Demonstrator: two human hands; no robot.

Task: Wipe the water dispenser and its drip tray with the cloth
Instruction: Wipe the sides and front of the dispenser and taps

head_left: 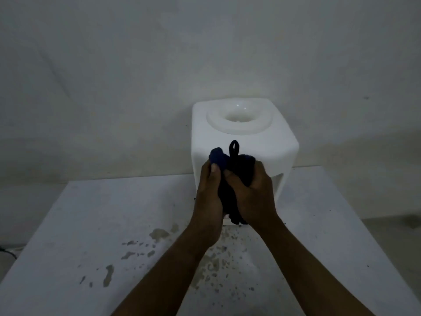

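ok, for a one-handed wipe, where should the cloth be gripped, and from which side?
Grip the bunched middle of the cloth, from the right, where the right hand wraps it. It stands as a thick upright wad between that and the left hand, in front of the water dispenser, so fingers can curl round it. Probably skip the thin loop on top: the rest would dangle.

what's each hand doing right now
Left hand: fingers curled round the bunched dark blue cloth.
Right hand: gripping the same cloth.
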